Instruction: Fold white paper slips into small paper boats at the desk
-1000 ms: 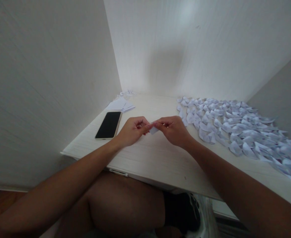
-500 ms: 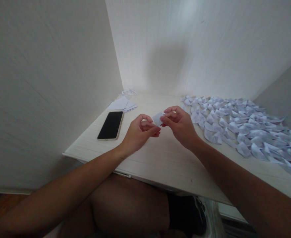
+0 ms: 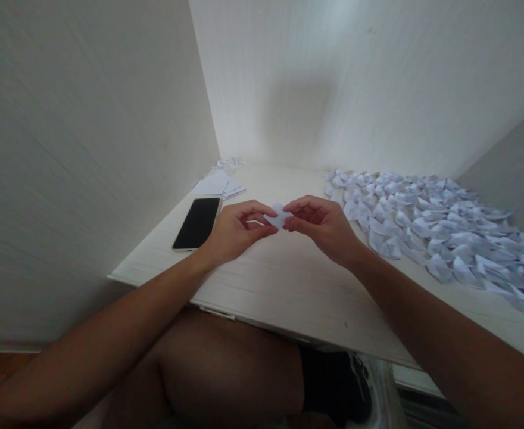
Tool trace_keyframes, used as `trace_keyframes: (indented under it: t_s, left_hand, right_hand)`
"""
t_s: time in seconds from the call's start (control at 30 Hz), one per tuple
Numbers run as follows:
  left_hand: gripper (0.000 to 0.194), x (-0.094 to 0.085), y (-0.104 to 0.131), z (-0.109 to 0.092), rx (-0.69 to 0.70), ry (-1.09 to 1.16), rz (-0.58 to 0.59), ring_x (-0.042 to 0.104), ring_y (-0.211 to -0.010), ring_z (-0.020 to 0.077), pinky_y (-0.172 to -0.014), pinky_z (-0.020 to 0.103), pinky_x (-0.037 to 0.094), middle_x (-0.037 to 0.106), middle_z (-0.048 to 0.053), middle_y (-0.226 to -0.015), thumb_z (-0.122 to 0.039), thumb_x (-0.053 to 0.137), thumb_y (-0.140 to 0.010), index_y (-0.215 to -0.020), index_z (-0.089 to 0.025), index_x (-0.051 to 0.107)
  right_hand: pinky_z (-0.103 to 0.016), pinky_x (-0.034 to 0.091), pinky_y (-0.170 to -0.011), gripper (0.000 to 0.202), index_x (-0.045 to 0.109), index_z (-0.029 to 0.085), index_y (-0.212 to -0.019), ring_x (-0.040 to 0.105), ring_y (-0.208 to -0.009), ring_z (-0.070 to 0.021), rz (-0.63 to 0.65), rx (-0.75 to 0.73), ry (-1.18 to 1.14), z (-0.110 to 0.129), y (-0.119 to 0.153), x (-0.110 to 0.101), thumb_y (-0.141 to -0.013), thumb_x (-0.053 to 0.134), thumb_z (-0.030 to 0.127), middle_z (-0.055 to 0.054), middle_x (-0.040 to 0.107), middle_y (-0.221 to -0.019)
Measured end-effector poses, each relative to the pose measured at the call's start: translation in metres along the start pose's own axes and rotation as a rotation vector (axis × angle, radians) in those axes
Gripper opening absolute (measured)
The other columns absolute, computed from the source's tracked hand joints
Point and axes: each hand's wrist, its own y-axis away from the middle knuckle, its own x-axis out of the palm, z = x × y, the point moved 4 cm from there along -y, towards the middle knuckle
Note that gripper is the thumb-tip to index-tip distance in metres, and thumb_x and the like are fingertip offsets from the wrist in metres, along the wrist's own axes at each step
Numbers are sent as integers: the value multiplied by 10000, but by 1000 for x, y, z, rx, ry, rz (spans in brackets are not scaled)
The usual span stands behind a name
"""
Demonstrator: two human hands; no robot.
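Note:
A small folded piece of white paper [image 3: 278,216] is held above the middle of the table. My left hand [image 3: 239,229] pinches its left side between thumb and fingers. On the opposite side, my right hand [image 3: 322,223] grips the paper with thumb and fingertips. The fingertips cover its edges, so the exact fold is hard to make out. Many similar folded white paper pieces [image 3: 423,214] lie in rows to the right of my right hand. Left of my left hand rests a phone [image 3: 196,223] with a dark screen.
Flat white paper sheets [image 3: 215,183] are stacked behind the phone, with thin paper scraps [image 3: 230,162] in the far left corner. Pale walls [image 3: 302,89] enclose the white table [image 3: 289,286] at the back and sides. My legs [image 3: 230,369] are below its front edge.
Both hands have turned the paper, and its shape between the fingers looks different. My left hand has shifted left and its fingers now pinch the paper's left side.

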Motion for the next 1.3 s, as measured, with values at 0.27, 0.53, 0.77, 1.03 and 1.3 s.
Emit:
trace_keyframes:
  t_s: [0.27,0.53,0.77,1.03,1.3]
  left_hand:
    - [375,-2,-1,2,-41,104,-2,740,-778,152,-752,294,647,777,54,-917,-194,923,-660,-1007,-165,783]
    - [360,-1,1,2,-80,105,-29,752,-748,163,-730,297,647,776,50,-836,-180,898,-677,-1013,-156,772]
    - [352,-3,0,-2,-73,130,-43,747,-762,153,-705,276,644,770,69,-955,-185,917,-661,-997,-158,816]
    - [331,-3,-1,7,-147,288,19,762,-781,155,-800,319,679,791,49,-876,-198,940,-682,-999,-209,846]
    - [207,-5,-2,1,-47,150,-84,767,-720,168,-718,298,687,805,63,-856,-241,933,-695,-873,-178,848]
  right_hand:
    - [-323,619,-744,330,797,219,-1001,719,-778,-153,-2,-13,69,0,3,-1,-714,906,341,-28,780,-880]
    - [-335,623,-740,277,831,245,-1026,721,-744,-157,-30,-118,292,4,2,-4,-768,878,333,-30,795,-885]
    - [-339,621,-725,227,838,251,-1015,735,-756,-174,-96,-165,377,7,5,-3,-808,850,346,-37,807,-886]
    - [-329,613,-725,105,839,248,-931,757,-798,-185,-113,-210,398,10,5,-3,-849,808,305,-35,829,-914]
    - [-323,598,-719,61,830,249,-896,756,-799,-178,-131,-280,403,10,5,-3,-881,777,275,-23,828,-895]
